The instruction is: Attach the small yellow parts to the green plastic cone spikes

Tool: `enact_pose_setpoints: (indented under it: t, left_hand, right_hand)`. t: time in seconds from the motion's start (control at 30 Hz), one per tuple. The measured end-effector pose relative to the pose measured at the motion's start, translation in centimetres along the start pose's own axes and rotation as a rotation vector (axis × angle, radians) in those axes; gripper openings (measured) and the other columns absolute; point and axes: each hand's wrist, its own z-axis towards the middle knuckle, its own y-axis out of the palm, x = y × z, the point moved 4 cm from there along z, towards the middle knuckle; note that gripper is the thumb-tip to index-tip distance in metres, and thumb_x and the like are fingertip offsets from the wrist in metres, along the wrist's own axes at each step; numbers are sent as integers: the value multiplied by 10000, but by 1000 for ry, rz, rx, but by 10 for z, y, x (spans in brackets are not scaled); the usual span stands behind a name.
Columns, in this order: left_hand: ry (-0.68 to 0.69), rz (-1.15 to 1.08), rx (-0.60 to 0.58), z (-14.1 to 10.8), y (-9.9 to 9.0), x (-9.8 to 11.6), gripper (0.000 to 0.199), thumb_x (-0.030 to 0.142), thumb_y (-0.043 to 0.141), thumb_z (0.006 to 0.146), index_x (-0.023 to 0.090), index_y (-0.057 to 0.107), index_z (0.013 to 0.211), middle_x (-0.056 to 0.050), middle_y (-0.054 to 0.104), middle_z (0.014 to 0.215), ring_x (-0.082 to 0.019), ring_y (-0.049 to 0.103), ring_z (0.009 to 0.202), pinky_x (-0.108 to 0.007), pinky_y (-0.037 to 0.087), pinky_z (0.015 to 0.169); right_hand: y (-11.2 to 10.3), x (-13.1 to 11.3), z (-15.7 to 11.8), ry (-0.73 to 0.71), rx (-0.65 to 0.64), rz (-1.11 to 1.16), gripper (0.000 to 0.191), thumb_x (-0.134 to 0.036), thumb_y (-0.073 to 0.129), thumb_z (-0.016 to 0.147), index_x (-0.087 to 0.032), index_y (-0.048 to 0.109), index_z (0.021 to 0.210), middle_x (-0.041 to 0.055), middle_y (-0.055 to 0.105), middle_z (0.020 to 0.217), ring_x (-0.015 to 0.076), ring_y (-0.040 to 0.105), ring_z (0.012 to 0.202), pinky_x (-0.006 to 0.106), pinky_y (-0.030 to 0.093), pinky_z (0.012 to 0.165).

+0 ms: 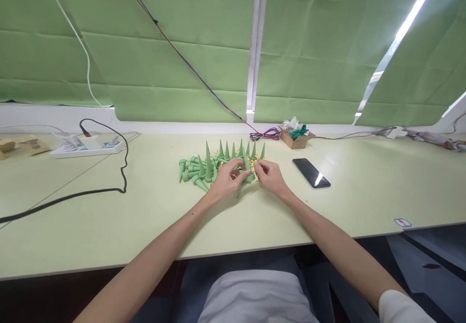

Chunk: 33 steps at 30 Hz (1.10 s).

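Observation:
My left hand (227,178) is closed around a green plastic spike (247,164), which stands point up between thumb and fingers. Close on its right, my right hand (271,175) is pinched at the fingertips, beside small yellow pieces (252,166). Whether one of those pieces is between its fingers is too small to make out. Behind and to the left of both hands lies a pile of similar green spikes (208,169), some upright and others on their sides. My hands hide part of the pile.
A black phone (311,172) lies right of my hands. Behind it stands a small cardboard box (295,141) with clear plastic and dark green material, next to coiled wire (265,134). On the left are a white power strip (87,148) and a black cable (125,168) across the table (153,226).

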Motion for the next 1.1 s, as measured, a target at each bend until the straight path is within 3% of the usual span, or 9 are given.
enact_pose_setpoints:
  t: [0.2,0.33,0.47,0.63,0.93,1.1]
  left_hand:
    - [72,119,43,0,2,-1,192,376,578,904,195,594,967,-53,570,972,-92,502,599,-239,429,541]
    - [-5,80,105,1,0,-3,240,385,607,880,199,549,1021,-22,573,925,-79,494,573,-225,416,533]
    - [-118,-19,116,1,0,-5,317,495,566,895,181,541,851,8,561,747,-88,486,521,-229,380,490]
    - [-284,-207,-15,2,5,-9,531,637,416,933,173,582,735,37,433,440,-111,423,379,-259,344,433]
    - [-318,-370,-139,2,10,-9,542,693,557,841,176,573,677,-3,521,500,-109,503,414,-240,363,379]
    - [-263,-263,-150,-1,6,-10,447,606,602,851,196,505,703,17,527,515,-103,480,425,-254,383,437]
  right_hand:
    - [0,4,0,25,38,-3,419,-417,474,935,-206,398,582,-38,376,534,109,351,526,260,283,522]
    - [1,4,-1,45,58,48,402,-463,478,955,-201,458,651,-42,396,553,110,372,522,256,302,521]
    - [1,6,-1,66,87,136,396,-533,501,944,-205,494,723,-44,410,570,110,393,507,250,320,496]
    - [1,7,-1,81,70,243,389,-577,523,925,-215,514,782,-54,380,572,104,375,472,245,304,452]
    - [2,3,-2,63,5,224,433,-615,507,917,-215,486,752,-37,412,635,110,425,524,243,356,485]
    - [0,1,-1,16,-6,172,418,-562,480,950,-209,466,726,-37,404,623,112,394,542,247,327,511]
